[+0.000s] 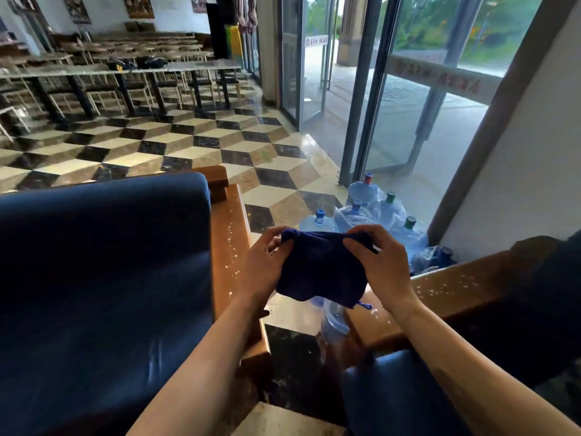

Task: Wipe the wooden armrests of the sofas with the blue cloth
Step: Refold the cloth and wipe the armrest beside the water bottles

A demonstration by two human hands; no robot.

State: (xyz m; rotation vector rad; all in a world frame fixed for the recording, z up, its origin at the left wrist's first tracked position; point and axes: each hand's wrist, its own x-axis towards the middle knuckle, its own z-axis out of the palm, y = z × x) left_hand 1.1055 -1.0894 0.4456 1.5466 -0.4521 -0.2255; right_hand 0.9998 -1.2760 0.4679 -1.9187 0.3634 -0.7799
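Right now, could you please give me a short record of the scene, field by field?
cloth: dark blue cloth, held up between both hands, touching no armrest
left hand: pinching the cloth's top left edge
right hand: pinching its top right edge
left armrest: wooden, white crumbs on it
right armrest: wooden, crumbs too
floor behind: water bottles

Premises are presenting as a public dining hall or canteen lobby: rows of long tables (pixel 119 69) with chairs are filling the far room, glass entrance doors (pixel 303 58) are standing open, and water-cooler bottles (pixel 361 191) are sitting beside the wall.
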